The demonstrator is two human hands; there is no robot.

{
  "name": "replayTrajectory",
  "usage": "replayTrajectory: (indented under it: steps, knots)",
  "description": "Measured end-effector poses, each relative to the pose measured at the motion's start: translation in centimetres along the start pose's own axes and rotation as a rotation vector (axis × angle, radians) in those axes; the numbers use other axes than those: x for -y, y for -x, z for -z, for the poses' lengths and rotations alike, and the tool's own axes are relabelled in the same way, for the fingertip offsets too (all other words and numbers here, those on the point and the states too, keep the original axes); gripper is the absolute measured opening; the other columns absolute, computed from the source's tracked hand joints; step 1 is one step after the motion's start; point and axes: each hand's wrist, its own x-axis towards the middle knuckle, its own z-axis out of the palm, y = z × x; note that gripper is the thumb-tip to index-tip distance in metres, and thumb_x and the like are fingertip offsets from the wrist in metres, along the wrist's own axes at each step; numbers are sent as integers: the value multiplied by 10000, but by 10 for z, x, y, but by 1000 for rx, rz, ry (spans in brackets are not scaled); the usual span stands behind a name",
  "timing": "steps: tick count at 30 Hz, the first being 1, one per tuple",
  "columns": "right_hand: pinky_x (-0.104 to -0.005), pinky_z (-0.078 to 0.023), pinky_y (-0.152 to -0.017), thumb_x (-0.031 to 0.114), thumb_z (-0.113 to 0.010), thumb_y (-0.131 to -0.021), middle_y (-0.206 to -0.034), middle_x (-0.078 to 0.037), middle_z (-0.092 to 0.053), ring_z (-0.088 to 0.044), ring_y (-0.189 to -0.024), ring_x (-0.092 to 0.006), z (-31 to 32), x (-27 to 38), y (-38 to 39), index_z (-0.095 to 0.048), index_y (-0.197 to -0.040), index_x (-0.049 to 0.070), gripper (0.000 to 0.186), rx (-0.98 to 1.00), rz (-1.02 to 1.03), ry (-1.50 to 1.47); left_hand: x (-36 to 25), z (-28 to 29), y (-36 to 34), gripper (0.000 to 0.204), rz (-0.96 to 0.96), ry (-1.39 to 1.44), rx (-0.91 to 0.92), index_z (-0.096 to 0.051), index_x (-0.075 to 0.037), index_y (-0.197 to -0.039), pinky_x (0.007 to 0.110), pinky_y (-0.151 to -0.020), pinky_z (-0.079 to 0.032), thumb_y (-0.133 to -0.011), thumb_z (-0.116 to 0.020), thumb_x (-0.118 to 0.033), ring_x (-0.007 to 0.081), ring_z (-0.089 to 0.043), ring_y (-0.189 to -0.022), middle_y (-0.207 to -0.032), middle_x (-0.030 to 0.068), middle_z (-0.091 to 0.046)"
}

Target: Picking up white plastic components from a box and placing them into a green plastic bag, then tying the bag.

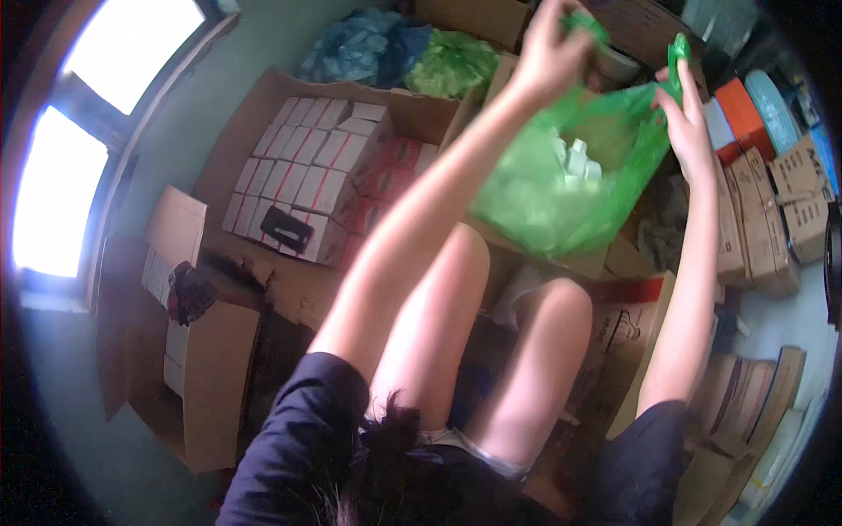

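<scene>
A translucent green plastic bag (548,197) hangs in front of my knees, stretched between both hands. Inside it, several small white pieces (579,162) show through the opening; they are too small to name. My left hand (557,57) is closed on the bag's left handle at the top of the view. On the right, my right hand (688,123) holds the other handle, with the green plastic looped round a raised finger. The bag's underside is over cardboard, and I cannot tell whether it rests there.
Left of my arm, an open carton (421,114) holds rows of small white boxes (320,158), with a black flat object (287,228) on them. Another open carton (219,377) stands lower left. Blue bags (368,48) lie behind. Brown boxes (754,210) are stacked at right.
</scene>
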Motion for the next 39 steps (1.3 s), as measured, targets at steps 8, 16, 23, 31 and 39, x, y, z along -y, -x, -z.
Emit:
replayTrajectory:
  steps: [8, 16, 23, 31, 39]
  knots:
    - [-251, -422, -630, 35, -658, -763, -767, -67, -529, -551, -672, -156, -19, 64, 18, -616, -903, -33, 161, 215, 237, 565, 25, -44, 73, 411, 655, 570, 578, -365, -69, -1178, 217, -390, -345, -854, -613, -115, 85, -425, -421, -738, 112, -595]
    - [-202, -430, -623, 198, -668, -836, -820, -10, -587, -505, -719, -68, -54, 27, 95, -594, -1007, -6, 276, 39, -227, 48, 45, -46, 87, 682, 366, 382, -24, -274, -66, -1298, 295, -738, -507, -781, -709, -152, 157, -523, -966, -1112, 88, -479]
    - [-263, -467, -707, 203, -570, -889, -923, -50, -636, -587, -797, -139, -64, -36, 55, -636, -994, 33, 210, -75, -116, -150, 38, -37, 108, 697, 15, -264, 148, -177, -12, -1313, 369, -878, -448, -798, -618, -176, 324, -530, -1016, -1159, 270, -442]
    - [-320, -466, -661, 86, -465, -869, -874, -96, -610, -577, -771, -184, -132, -84, 98, -584, -1009, 52, 188, 19, -141, 221, 30, 38, 99, 724, 553, -872, 688, -221, -226, -1389, 448, -655, -474, -770, -542, -33, 353, -627, -765, -824, 229, -614]
    - [-383, -474, -771, 135, -563, -739, -916, -192, -651, -635, -874, -308, -136, -55, 107, -615, -991, 10, 285, 129, -282, 382, 31, 38, 100, 620, 349, -1001, 510, -305, -78, -1370, 450, -828, -432, -847, -601, -228, 388, -531, -1035, -1162, 258, -508]
